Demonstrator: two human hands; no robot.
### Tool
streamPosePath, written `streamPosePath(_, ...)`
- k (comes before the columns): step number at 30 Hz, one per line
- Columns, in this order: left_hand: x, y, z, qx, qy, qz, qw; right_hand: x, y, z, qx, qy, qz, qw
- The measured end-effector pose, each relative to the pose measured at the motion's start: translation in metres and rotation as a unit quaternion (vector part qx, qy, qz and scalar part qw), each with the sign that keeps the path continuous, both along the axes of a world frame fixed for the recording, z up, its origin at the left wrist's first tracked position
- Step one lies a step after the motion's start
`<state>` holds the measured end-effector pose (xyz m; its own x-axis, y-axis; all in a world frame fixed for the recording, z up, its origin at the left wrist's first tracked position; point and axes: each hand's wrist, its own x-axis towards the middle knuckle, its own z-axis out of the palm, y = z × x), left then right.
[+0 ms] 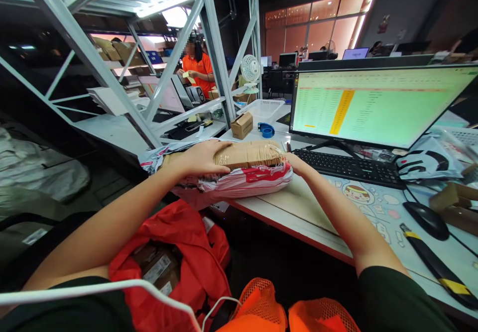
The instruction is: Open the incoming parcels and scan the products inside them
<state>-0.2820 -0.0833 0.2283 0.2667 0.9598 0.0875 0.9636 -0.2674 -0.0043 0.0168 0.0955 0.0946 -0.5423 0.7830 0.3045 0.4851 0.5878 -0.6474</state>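
Note:
A brown parcel (250, 154), wrapped in clear tape, lies in a torn white-and-red plastic mailer bag (261, 178) at the front edge of the desk. My left hand (205, 159) grips the parcel's left part, with the fingers over its top and the thumb along the near side. At the right end, my right hand (294, 163) holds the parcel and bag; its fingers are mostly hidden behind them. Below the desk edge, an open red bag (201, 262) holds several brown packages (159, 267) with white labels.
Right of the parcel are a monitor (373, 105), a keyboard (343, 166), a mouse (425, 220) and a black-and-yellow utility knife (436, 262). Behind it stand a small carton (242, 126) and a blue tape dispenser (266, 130). A metal rack post (214, 48) rises beyond; a person in orange (199, 68) works there.

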Motion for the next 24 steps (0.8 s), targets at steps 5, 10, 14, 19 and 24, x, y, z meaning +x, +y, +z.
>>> streamPosePath(5,-0.005,0.017,0.003,-0.021,-0.007,-0.017,1.0,0.024,-0.034,-0.056,-0.04,0.031,-0.005,0.999)
streamPosePath(10,-0.016,0.031,0.003,-0.026,-0.023,-0.011,0.999,0.037,-0.054,-0.076,-0.022,0.034,0.013,0.999)
streamPosePath(14,-0.02,0.035,0.003,-0.018,-0.035,-0.002,0.999,0.052,-0.062,-0.078,-0.003,0.006,0.021,1.0)
streamPosePath(19,-0.02,0.039,0.006,-0.027,-0.044,0.01,0.999,0.077,-0.086,-0.081,0.031,-0.093,0.029,0.995)
streamPosePath(24,-0.017,0.047,0.008,-0.027,-0.046,0.037,0.998,0.079,-0.101,-0.027,0.071,-0.212,-0.001,0.975)
